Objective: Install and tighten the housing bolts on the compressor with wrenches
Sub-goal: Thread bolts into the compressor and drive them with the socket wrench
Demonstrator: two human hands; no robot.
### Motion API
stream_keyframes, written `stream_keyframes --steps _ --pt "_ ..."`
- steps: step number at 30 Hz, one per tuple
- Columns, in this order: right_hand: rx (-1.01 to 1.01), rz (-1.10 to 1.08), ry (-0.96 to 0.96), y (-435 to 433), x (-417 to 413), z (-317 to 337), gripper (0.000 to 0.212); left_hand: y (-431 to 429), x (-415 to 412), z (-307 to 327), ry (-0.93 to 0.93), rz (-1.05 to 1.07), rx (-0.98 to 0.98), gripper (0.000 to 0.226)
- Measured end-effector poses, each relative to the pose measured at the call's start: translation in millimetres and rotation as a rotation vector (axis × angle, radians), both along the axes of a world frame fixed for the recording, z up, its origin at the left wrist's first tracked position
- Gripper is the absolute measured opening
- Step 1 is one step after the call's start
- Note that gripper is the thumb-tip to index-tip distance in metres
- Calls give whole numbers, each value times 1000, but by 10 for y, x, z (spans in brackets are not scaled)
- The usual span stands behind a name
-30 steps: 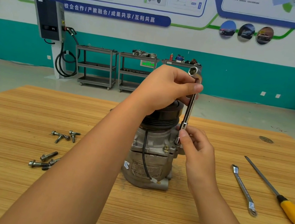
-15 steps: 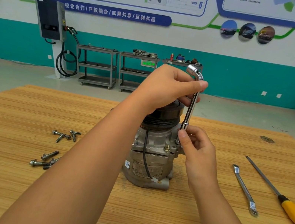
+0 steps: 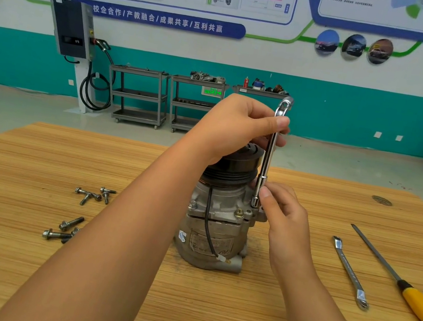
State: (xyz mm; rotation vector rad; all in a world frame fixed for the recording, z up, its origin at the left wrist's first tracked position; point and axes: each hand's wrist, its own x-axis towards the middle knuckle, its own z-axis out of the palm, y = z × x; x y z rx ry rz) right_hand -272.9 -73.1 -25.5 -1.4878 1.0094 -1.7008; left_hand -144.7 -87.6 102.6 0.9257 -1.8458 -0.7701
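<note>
A grey metal compressor with a black pulley on top stands upright in the middle of the wooden table. A chrome L-shaped socket wrench stands vertically on the housing's right flange, its lower socket down on a bolt there. My left hand grips the wrench's upper part, just under the bent end. My right hand pinches the lower socket end against the flange. Two seated bolts show on the housing's front flange.
Several loose bolts lie left of the compressor, with more nearer me. A flat wrench and a yellow-handled tool lie to the right. Grey carts and a charger stand by the far wall.
The wrench's bent top end has swung round under my left hand's fingers, from facing me to pointing right. My right hand has kept its pinch on the lower socket.
</note>
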Motion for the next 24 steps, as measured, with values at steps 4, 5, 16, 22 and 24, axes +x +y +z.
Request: stream_keyframes --steps 4,5,16,22,24 --pt "0 -29 42 -1 -2 -3 12 -6 5 2 8 -19 21 16" --pt "4 -34 49 2 -1 -3 10 -6 5 1 11 -18 21 15" --pt "35 -46 26 19 28 20 9 -1 -16 -7 -22 40 -65 10" --pt "15 -37 22 14 16 3 7 8 -16 -3 -28 43 -53 8" --pt "4 -7 -4 13 12 7 14 12 -10 -1 -21 29 -33 8"
